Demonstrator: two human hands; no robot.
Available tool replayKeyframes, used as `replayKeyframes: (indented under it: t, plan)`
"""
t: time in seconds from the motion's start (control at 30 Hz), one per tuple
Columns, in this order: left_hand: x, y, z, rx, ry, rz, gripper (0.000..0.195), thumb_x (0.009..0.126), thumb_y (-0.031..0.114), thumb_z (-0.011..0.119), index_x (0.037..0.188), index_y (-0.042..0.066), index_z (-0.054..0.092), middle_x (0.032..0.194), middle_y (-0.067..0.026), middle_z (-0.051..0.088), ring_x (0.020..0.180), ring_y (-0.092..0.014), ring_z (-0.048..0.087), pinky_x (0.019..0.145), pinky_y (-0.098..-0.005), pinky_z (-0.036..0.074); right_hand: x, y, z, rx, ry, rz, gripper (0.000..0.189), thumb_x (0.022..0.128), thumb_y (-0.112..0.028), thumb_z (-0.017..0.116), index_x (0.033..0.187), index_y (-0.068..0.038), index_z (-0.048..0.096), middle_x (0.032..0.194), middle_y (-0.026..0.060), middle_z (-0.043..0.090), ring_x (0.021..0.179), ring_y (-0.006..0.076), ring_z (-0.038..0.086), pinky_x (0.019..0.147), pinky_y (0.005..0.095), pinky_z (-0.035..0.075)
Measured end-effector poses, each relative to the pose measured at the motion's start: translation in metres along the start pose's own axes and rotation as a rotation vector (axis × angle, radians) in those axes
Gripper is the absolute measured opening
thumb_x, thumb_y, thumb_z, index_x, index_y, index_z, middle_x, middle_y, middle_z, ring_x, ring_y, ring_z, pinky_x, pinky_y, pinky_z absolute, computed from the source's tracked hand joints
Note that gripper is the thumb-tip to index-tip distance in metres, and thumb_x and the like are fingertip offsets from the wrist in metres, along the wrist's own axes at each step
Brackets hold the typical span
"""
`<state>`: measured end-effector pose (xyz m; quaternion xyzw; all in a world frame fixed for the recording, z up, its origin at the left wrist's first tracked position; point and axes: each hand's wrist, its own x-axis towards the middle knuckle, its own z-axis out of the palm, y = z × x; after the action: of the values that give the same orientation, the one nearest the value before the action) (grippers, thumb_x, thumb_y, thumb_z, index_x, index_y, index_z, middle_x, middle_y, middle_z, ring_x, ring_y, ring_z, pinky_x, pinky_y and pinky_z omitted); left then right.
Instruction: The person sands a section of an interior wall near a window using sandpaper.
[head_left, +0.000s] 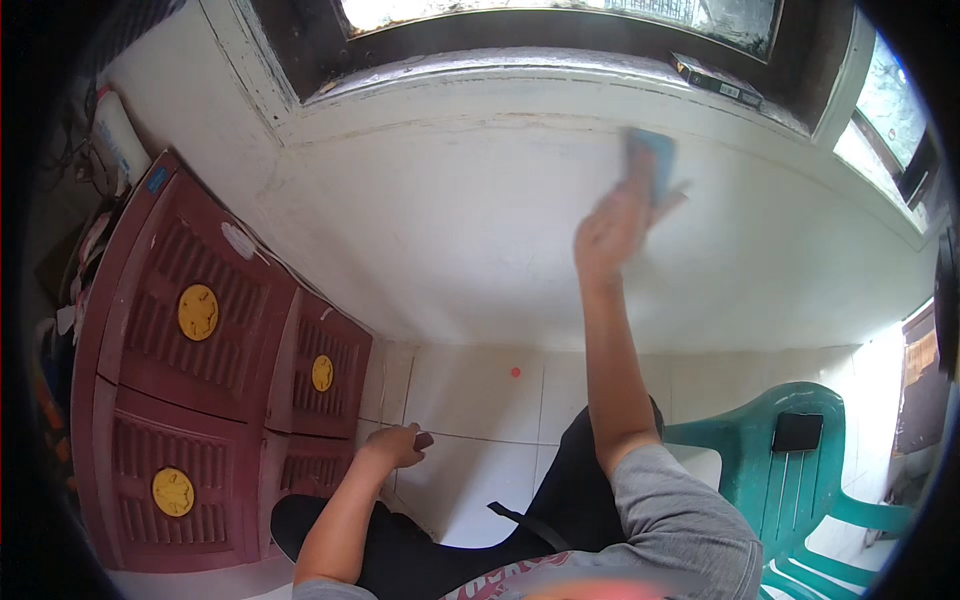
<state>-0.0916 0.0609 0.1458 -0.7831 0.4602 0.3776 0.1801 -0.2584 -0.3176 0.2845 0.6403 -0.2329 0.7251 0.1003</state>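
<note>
My right hand (615, 225) is raised to the white wall (465, 210) below the window, closed on a flat blue-grey pad (651, 161) that lies against the wall; hand and pad are blurred. My left hand (394, 446) hangs low beside the maroon cabinet, curled around a small dark object (424, 441) that cannot be made out. Under the hands is a white tiled floor (472, 397) with a small red round spot (515, 372) near the wall's foot.
A maroon plastic cabinet (255, 420) with yellow round emblems stands at left, a white bottle (120, 139) behind its top. A small dark box (716, 81) lies on the window sill (487, 64). At right is a green plastic chair (750, 450) with a black square item (797, 433) on it.
</note>
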Motion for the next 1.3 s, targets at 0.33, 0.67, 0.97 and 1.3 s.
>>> replayKeyframes:
  t: [0.33, 0.67, 0.97, 1.3]
  plan:
    - [-0.048, 0.052, -0.031, -0.232, -0.018, 0.192, 0.066, 0.09, 0.034, 0.066, 0.145, 0.007, 0.041, 0.112, -0.0192, 0.07, 0.105, -0.037, 0.065, 0.091, -0.0453, 0.05, 0.003, 0.001, 0.004, 0.045, 0.077, 0.039, 0.031, 0.1, -0.003, 0.036, 0.12, 0.006, 0.057, 0.126, 0.0229, 0.063, 0.125, 0.0402, 0.058, 0.118, 0.0644, 0.009]
    - [-0.052, 0.026, -0.007, -0.184, 0.003, 0.055, 0.07, 0.089, 0.04, 0.065, 0.146, 0.009, 0.04, 0.113, -0.0199, 0.069, 0.107, -0.038, 0.065, 0.093, -0.045, 0.05, -0.011, -0.015, 0.031, 0.026, 0.109, 0.083, 0.031, 0.1, -0.004, 0.035, 0.122, 0.005, 0.055, 0.128, 0.0254, 0.062, 0.129, 0.0432, 0.053, 0.116, 0.0666, 0.002]
    - [-0.062, 0.023, -0.007, -0.193, -0.027, -0.007, 0.07, 0.089, 0.039, 0.065, 0.148, 0.011, 0.039, 0.114, -0.0218, 0.068, 0.109, -0.038, 0.064, 0.095, -0.046, 0.049, -0.011, -0.052, 0.045, 0.109, 0.052, 0.111, 0.029, 0.101, -0.006, 0.039, 0.123, 0.001, 0.057, 0.131, 0.0218, 0.062, 0.133, 0.0408, 0.05, 0.117, 0.0659, 0.002]
    - [-0.051, 0.018, -0.008, -0.143, -0.034, -0.013, 0.072, 0.088, 0.043, 0.067, 0.147, 0.012, 0.04, 0.118, -0.0232, 0.067, 0.111, -0.04, 0.063, 0.096, -0.0471, 0.049, -0.011, -0.058, 0.042, 0.164, -0.018, 0.1, 0.028, 0.099, -0.002, 0.04, 0.122, 0.001, 0.057, 0.129, 0.0248, 0.062, 0.133, 0.0414, 0.05, 0.117, 0.0648, 0.0]
